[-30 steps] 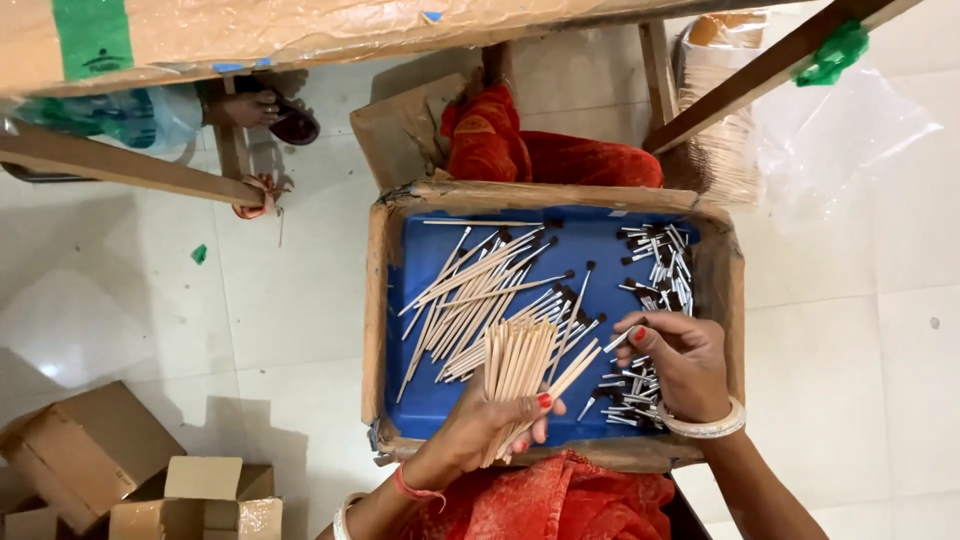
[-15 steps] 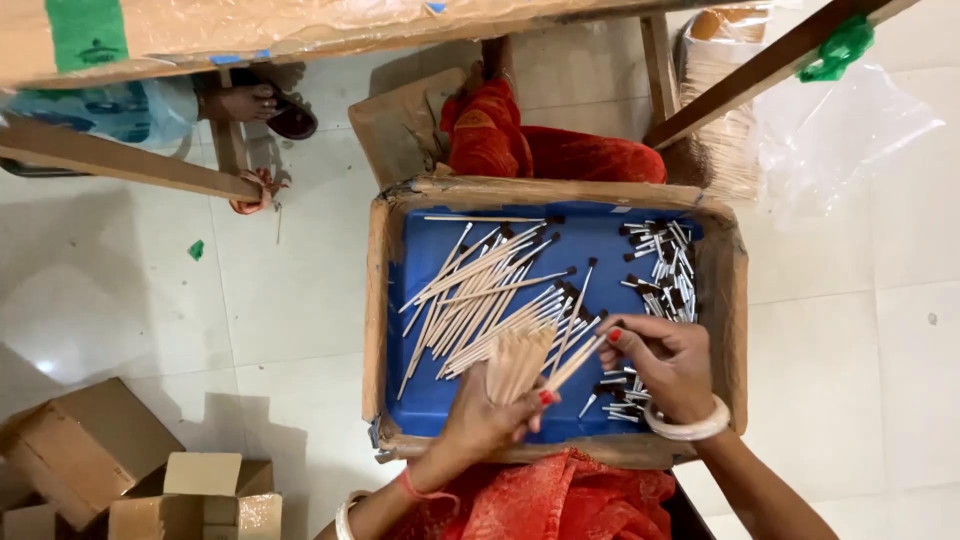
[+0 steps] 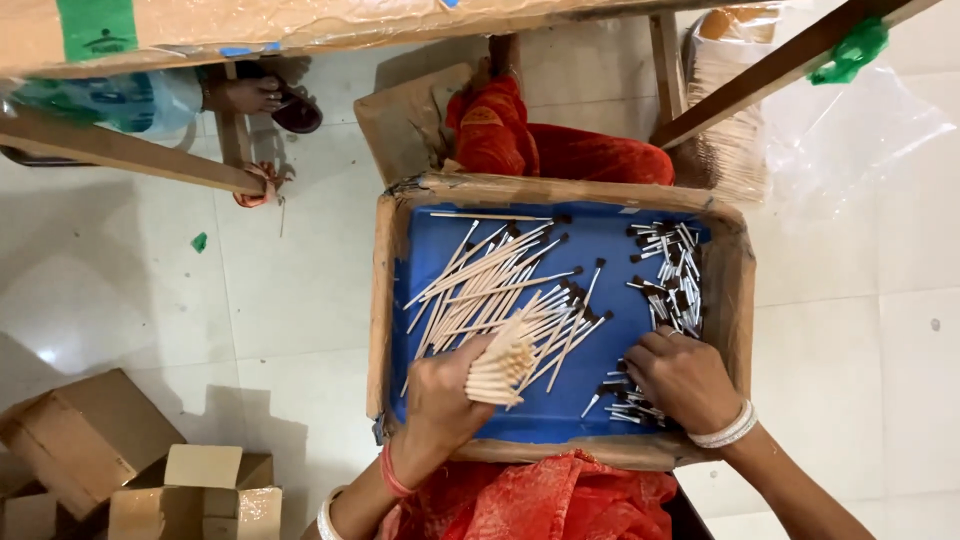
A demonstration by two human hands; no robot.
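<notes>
Your left hand (image 3: 445, 395) is gripping a bundle of sticks (image 3: 503, 365), fingers curled tight around it so the pale cut ends are fanning out toward the camera. The sticks are thin, light wood, each tipped at the far end with a small dark head. You are holding the bundle low over the blue-lined cardboard tray (image 3: 398, 300), just beside the loose sticks (image 3: 500, 285) lying slantwise across the blue floor. Your right hand (image 3: 685, 380) is resting palm down at the tray's right side, fingers bent onto a heap of short dark-tipped pieces (image 3: 672, 280); whether they are pinching any, you cannot tell. The tray is sitting on your lap, against red cloth (image 3: 545, 500).
</notes>
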